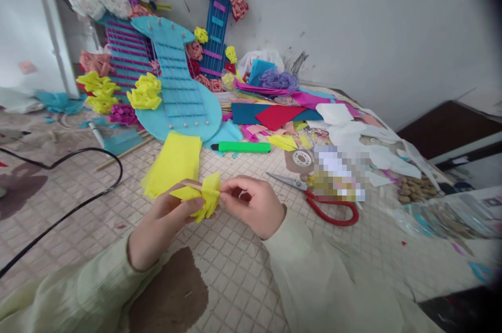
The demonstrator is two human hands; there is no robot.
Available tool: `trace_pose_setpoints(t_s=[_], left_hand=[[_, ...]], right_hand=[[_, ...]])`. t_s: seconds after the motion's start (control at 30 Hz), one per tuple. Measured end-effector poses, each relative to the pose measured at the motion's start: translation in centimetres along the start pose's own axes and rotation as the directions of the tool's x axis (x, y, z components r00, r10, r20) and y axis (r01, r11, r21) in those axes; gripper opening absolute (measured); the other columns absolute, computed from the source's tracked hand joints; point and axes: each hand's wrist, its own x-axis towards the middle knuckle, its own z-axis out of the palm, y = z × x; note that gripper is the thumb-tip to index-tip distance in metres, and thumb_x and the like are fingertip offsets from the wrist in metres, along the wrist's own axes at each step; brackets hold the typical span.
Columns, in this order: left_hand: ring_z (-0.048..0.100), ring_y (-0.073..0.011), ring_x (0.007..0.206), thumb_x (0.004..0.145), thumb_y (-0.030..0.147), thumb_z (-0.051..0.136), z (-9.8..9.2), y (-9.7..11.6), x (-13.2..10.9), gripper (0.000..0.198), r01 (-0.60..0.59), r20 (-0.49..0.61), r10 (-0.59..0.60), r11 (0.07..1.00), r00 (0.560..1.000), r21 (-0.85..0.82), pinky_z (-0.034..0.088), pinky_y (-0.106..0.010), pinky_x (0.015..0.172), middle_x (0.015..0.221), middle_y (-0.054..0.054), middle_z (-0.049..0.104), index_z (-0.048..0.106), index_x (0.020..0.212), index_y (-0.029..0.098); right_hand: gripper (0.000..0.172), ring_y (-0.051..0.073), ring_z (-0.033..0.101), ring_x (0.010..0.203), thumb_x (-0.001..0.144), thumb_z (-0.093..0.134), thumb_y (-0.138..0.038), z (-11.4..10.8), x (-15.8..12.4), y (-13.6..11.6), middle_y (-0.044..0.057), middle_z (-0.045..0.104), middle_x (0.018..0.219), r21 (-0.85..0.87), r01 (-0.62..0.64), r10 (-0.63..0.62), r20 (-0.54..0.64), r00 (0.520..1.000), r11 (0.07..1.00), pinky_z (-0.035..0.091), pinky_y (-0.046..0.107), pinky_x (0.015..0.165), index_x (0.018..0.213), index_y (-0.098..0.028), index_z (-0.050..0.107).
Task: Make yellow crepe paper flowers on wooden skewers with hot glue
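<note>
Folded yellow crepe paper (209,194), cut into petal-like strips, is held between my two hands above the tiled table. My left hand (167,215) is closed round its left side. At its right edge, my right hand (253,205) pinches the paper between thumb and fingertips. Just behind lies a stack of yellow crepe paper sheets (176,160). A green marker (243,147) rests beyond my hands. To the right are scissors (333,211) with red handles, their blades slightly apart.
Light blue (178,98) and dark blue (215,30) guitar-shaped crafts with paper flowers lean at the back. Purple yarn (278,80), paper scraps and a tape roll (301,158) lie behind and right. A black cable (74,210) curves across the left.
</note>
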Motion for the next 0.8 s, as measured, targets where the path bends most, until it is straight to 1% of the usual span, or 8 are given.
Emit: trace_pose_setpoints(t_s=[0.1,0.17,0.23,0.33,0.43,0.53,0.7,0.8], left_hand=[[0.057,-0.0122,0.068,0.065,0.025,0.066,0.1,0.0,-0.2,0.014,0.015,-0.015,-0.016,0.998,1.0,-0.069,0.049,-0.023,0.06,0.081,0.003,0.061,0.062,0.078,0.023],[0.058,-0.0126,0.067,0.062,0.024,0.068,0.1,0.0,-0.3,0.013,0.015,-0.035,-0.017,0.997,0.999,-0.077,0.05,-0.026,0.063,0.081,0.003,0.061,0.063,0.075,0.022],[0.059,-0.0135,0.067,0.059,0.024,0.07,0.1,-0.1,-0.4,0.014,0.006,-0.06,-0.011,0.996,0.998,-0.085,0.051,-0.027,0.063,0.08,0.002,0.062,0.064,0.071,0.022],[0.06,-0.0162,0.072,0.057,0.024,0.072,-0.1,-0.3,-0.5,0.016,0.025,-0.101,-0.036,0.994,0.994,-0.107,0.052,-0.028,0.063,0.082,0.002,0.062,0.065,0.071,0.022],[0.061,-0.016,0.074,0.055,0.025,0.073,-0.3,-0.3,-0.5,0.019,0.067,-0.127,-0.082,0.99,0.989,-0.122,0.053,-0.025,0.062,0.081,0.002,0.065,0.066,0.073,0.024],[0.062,-0.0145,0.072,0.054,0.024,0.075,-0.2,-0.1,-0.6,0.022,0.101,-0.124,-0.122,0.981,0.985,-0.163,0.053,-0.02,0.06,0.077,0.001,0.068,0.067,0.075,0.025],[0.063,-0.014,0.067,0.053,0.023,0.074,0.3,0.6,-0.7,0.018,0.101,-0.097,-0.125,0.97,0.987,-0.222,0.053,-0.019,0.057,0.074,0.001,0.069,0.069,0.07,0.023],[0.063,-0.0139,0.065,0.052,0.022,0.074,0.5,0.8,-0.8,0.018,0.11,-0.124,-0.14,0.968,0.982,-0.224,0.053,-0.018,0.054,0.073,0.0,0.069,0.069,0.069,0.021]], right_hand=[[0.008,0.008,0.053,0.057,0.073,0.056,-0.017,0.1,0.0,-0.1,0.0,0.062,0.069,-0.024,0.021,-0.022,-0.009,1.0,0.999,0.042,0.019,0.05,0.078,-0.016,0.062],[0.008,0.008,0.052,0.057,0.073,0.055,-0.016,0.1,-0.1,-0.3,0.0,0.062,0.069,-0.036,0.05,-0.051,-0.022,0.998,0.998,0.042,0.019,0.051,0.077,-0.016,0.062],[0.007,0.008,0.051,0.056,0.072,0.055,-0.015,0.2,-0.1,-0.4,0.001,0.061,0.068,-0.039,0.081,-0.083,-0.034,0.996,0.996,0.042,0.019,0.051,0.076,-0.016,0.06],[0.006,0.009,0.051,0.057,0.072,0.054,-0.014,0.3,-0.2,-0.5,0.001,0.059,0.069,-0.049,0.105,-0.107,-0.035,0.994,0.993,0.043,0.019,0.051,0.075,-0.016,0.059],[0.007,0.009,0.052,0.059,0.073,0.053,-0.012,0.3,-0.3,-0.5,0.001,0.057,0.071,-0.052,0.115,-0.116,-0.037,0.993,0.992,0.043,0.019,0.05,0.077,-0.017,0.057],[0.008,0.008,0.051,0.059,0.072,0.054,-0.01,0.4,-0.3,-0.5,0.001,0.055,0.07,-0.05,0.137,-0.14,-0.049,0.989,0.989,0.043,0.018,0.05,0.076,-0.016,0.057],[0.006,0.009,0.05,0.058,0.073,0.054,-0.012,0.6,-0.3,-0.5,0.0,0.054,0.068,-0.085,0.183,-0.19,-0.075,0.979,0.979,0.043,0.019,0.051,0.075,-0.017,0.056],[0.007,0.009,0.05,0.058,0.072,0.054,-0.011,0.8,-0.4,-0.5,0.0,0.054,0.068,-0.1,0.205,-0.214,-0.087,0.973,0.974,0.043,0.02,0.052,0.075,-0.017,0.056]])
